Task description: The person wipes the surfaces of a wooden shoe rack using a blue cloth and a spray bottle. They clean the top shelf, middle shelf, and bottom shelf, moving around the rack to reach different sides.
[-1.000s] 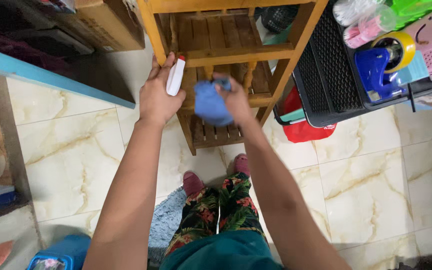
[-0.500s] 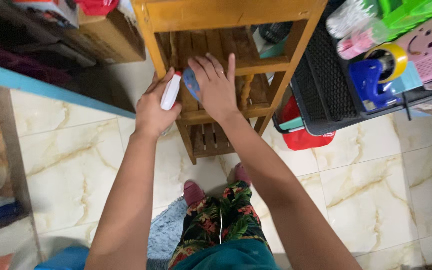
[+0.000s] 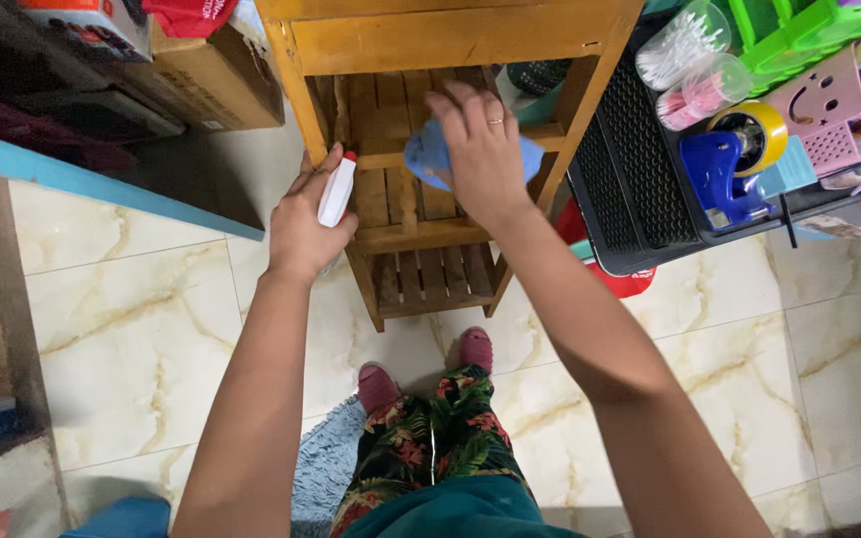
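Note:
A wooden slatted shelf rack (image 3: pixel 421 236) stands on the tiled floor in front of me. My right hand (image 3: pixel 480 149), a ring on one finger, presses a blue cloth (image 3: pixel 426 156) flat against a middle shelf of the rack. My left hand (image 3: pixel 306 224) grips a white spray bottle with a red tip (image 3: pixel 336 189), held against the rack's left upright post. Both arms reach forward over my flower-patterned trousers.
A black mesh basket (image 3: pixel 630 189) at the right holds a blue tape dispenser (image 3: pixel 724 164), pink and green containers and clear cups. Cardboard boxes (image 3: pixel 216 75) sit at the upper left beside a blue-edged ledge (image 3: pixel 102 184). A blue mat (image 3: pixel 326 468) lies by my feet.
My right hand with the blue cloth has moved up from the lower shelf to a higher one. The view has shifted closer; my left hand keeps the bottle at the post.

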